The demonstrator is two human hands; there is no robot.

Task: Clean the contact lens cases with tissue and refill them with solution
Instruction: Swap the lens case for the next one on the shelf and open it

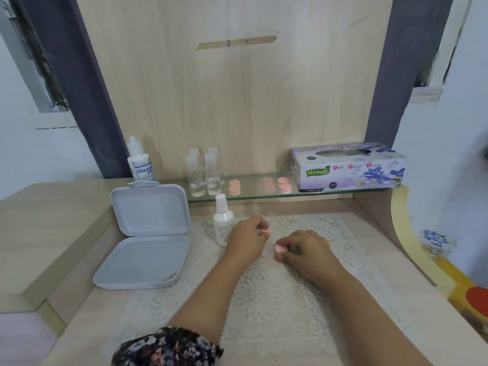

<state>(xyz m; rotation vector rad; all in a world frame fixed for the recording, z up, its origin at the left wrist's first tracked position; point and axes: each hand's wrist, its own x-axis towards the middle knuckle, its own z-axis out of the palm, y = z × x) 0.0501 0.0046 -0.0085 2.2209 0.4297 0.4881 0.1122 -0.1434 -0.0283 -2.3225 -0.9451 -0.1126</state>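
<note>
Two pink lens-case caps sit in our fingers: the left hand (247,237) pinches one pink cap (266,231) at its fingertips, and the right hand (306,249) curls round the other pink cap (280,249). Between the two hands, just below the left fingertips, lies what looks like the pale case body (268,250) on the lace mat (264,299); it is too faint to be sure. The white solution bottle (223,220) stands just beside the left hand, nearer than to the right. The tissue box (348,167) is well beyond the right hand.
</note>
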